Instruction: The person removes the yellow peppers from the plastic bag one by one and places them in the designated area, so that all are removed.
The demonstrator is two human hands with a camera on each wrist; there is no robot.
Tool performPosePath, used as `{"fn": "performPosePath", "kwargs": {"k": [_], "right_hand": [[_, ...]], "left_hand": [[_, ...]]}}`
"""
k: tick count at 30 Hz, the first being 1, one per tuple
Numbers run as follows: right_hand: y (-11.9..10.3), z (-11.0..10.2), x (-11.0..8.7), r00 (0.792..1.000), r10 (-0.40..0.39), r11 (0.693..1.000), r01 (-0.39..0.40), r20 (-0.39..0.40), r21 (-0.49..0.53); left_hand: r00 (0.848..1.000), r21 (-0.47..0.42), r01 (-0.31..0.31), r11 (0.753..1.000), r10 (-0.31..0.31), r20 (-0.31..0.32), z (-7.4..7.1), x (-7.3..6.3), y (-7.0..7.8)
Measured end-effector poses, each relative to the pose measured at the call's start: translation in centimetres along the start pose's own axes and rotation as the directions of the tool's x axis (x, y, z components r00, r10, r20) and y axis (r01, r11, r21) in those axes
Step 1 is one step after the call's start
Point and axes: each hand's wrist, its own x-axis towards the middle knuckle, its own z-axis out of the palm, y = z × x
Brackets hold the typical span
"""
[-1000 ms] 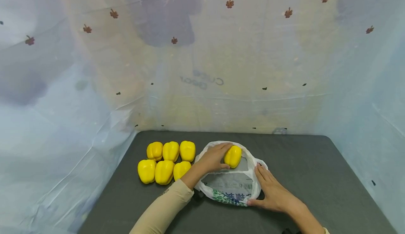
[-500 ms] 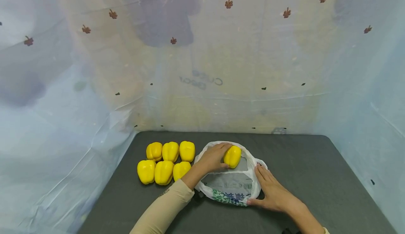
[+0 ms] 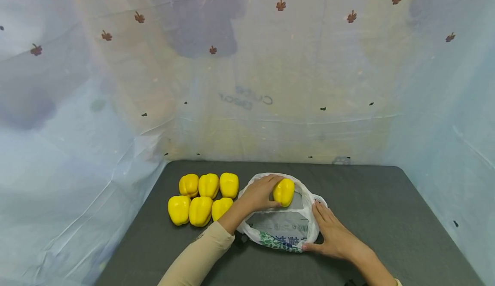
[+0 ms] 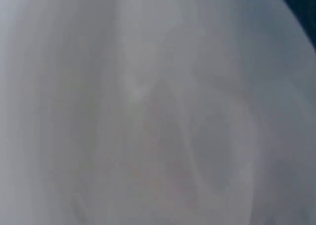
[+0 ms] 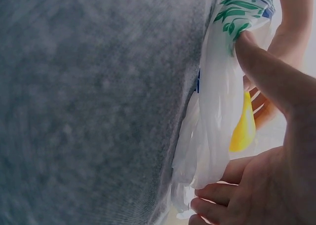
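Note:
In the head view, a white plastic bag (image 3: 253, 233) with green and blue print lies on the table with its mouth spread. Over its opening, my left hand (image 3: 260, 195) grips a yellow bell pepper (image 3: 284, 192) from the left side, thumb in front and fingers behind. My right hand (image 3: 335, 236) rests against the bag's right rim, thumb and fingers fairly straight and spread apart. The right wrist view has this thumb (image 5: 259, 62) touching the bag (image 5: 215, 126), and the yellow pepper (image 5: 243, 129) partly hidden behind the plastic. Blurred pale plastic (image 4: 148, 106) fills the left wrist view.
Several more yellow bell peppers (image 3: 200, 211) sit in two rows left of the bag, one partly covered by the left forearm. All lie on a dark grey table (image 3: 371, 196). Behind and beside it hangs a pale printed curtain (image 3: 270, 84).

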Motion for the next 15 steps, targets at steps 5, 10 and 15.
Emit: {"fn": "performPosePath", "kwargs": {"k": [5, 10, 15], "right_hand": [[-0.1, -0.1, 0.0, 1.0, -0.009, 1.0, 0.009, -0.004, -0.01], [-0.1, 0.0, 0.1, 1.0, -0.006, 1.0, 0.006, 0.002, -0.003], [0.0, 0.1, 0.2, 1.0, -0.004, 1.0, 0.004, -0.007, -0.006]], "left_hand": [[1.0, 0.005, -0.017, 1.0, 0.017, -0.011, -0.4, -0.6, -0.1], [1.0, -0.005, -0.016, 1.0, 0.016, -0.02, -0.9, -1.4, -0.1], [0.999, -0.005, -0.019, 1.0, 0.019, -0.042, -1.7, -2.5, 0.0]]}}
